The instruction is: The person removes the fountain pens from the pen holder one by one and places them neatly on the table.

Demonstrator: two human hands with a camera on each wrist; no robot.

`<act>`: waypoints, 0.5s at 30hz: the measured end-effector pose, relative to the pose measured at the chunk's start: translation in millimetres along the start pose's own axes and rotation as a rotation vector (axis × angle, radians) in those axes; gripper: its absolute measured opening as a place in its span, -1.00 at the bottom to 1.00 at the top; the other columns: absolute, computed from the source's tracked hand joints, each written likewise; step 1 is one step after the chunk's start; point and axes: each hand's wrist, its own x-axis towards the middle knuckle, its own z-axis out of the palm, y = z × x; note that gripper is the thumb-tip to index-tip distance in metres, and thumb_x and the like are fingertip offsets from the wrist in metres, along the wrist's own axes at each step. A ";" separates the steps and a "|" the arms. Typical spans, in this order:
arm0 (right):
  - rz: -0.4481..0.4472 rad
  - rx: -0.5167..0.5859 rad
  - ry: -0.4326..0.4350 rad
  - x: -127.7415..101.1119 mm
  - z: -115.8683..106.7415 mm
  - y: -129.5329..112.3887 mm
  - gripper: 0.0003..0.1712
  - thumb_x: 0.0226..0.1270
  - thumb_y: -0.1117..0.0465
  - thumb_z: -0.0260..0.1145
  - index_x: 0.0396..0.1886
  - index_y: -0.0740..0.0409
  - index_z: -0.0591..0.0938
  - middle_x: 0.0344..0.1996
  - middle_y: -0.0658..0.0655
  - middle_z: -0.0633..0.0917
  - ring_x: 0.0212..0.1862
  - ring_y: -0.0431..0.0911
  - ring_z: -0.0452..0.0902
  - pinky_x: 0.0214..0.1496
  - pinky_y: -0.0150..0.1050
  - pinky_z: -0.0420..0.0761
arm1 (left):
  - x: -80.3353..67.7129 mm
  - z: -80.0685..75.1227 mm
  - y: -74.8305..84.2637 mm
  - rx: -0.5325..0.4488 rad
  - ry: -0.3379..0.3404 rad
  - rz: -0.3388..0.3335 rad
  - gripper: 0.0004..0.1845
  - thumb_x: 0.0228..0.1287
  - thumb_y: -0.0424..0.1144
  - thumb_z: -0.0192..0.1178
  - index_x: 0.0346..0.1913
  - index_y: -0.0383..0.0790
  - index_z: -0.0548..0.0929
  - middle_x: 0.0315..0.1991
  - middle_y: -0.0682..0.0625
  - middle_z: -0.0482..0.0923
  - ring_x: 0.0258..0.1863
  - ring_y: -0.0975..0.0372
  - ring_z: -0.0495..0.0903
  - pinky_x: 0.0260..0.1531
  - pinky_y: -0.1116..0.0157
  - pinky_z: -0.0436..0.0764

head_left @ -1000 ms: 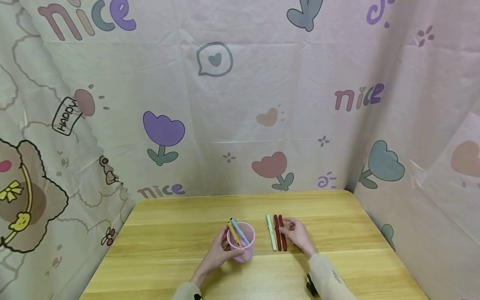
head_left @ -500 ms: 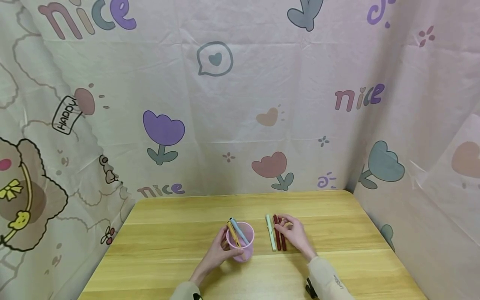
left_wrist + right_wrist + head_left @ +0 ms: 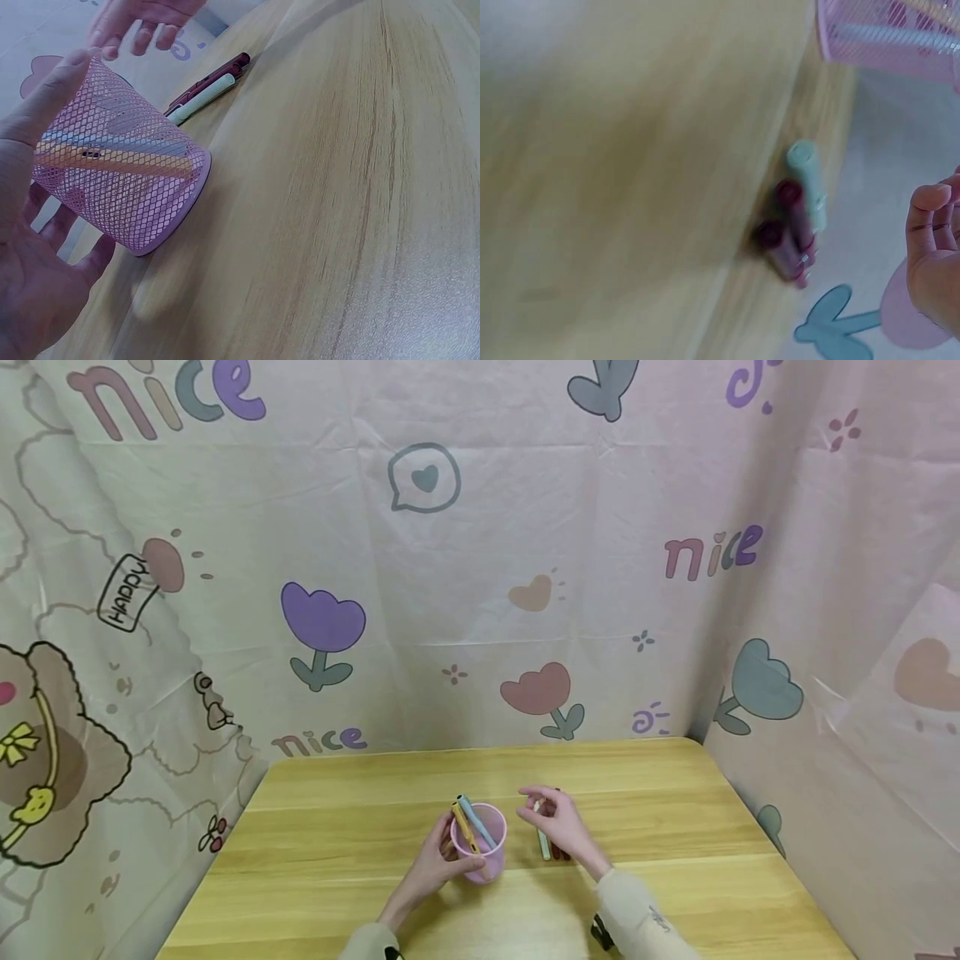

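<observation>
My left hand [image 3: 427,870] grips the pink mesh pen cup [image 3: 495,865], thumb on the near side and fingers around the far side. Inside it lean a yellow pen [image 3: 463,827] and a light blue pen [image 3: 478,825]. To the right of the cup, my right hand [image 3: 561,824] hovers over the loose pens, with its fingers bent and nothing visible between them. Below it lie a mint green pen [image 3: 807,180] and two dark red pens [image 3: 795,214], side by side on the table. In the head view this hand partly hides them.
The wooden table [image 3: 337,827] has a printed curtain [image 3: 480,568] along its back and on both sides. Wrist cameras and light sleeves [image 3: 637,910] are on both forearms.
My right hand has moved left from the dark red pens to above the mint green pen, nearer the cup. The left hand and cup have stayed almost in place.
</observation>
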 end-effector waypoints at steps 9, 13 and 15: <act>-0.073 -0.046 -0.080 11.1 20.2 -17.7 -0.62 0.32 0.18 0.42 0.09 0.22 0.68 -0.25 0.22 0.69 -0.39 -0.29 0.50 -0.41 -0.50 0.55 | 1.1 0.3 0.7 0.015 0.002 -0.015 0.10 0.14 -0.28 0.48 0.58 -0.33 -0.05 0.56 -0.43 0.04 0.51 -0.30 0.15 0.50 -0.16 0.29; -0.079 -0.068 -0.096 15.6 27.0 -20.4 -0.64 0.31 0.17 0.43 0.08 0.15 0.70 -0.25 0.17 0.71 -0.39 -0.28 0.50 -0.40 -0.51 0.56 | 2.0 1.1 0.8 0.010 0.009 -0.014 0.09 0.13 -0.29 0.48 0.58 -0.33 -0.04 0.56 -0.43 0.05 0.51 -0.29 0.17 0.50 -0.15 0.30; -0.074 -0.072 -0.109 17.3 29.6 -21.7 -0.64 0.31 0.17 0.43 0.08 0.13 0.70 -0.24 0.15 0.71 -0.39 -0.29 0.49 -0.41 -0.51 0.55 | 2.1 1.2 0.9 0.008 0.012 -0.012 0.09 0.13 -0.30 0.48 0.57 -0.35 -0.03 0.55 -0.44 0.06 0.51 -0.29 0.17 0.49 -0.15 0.30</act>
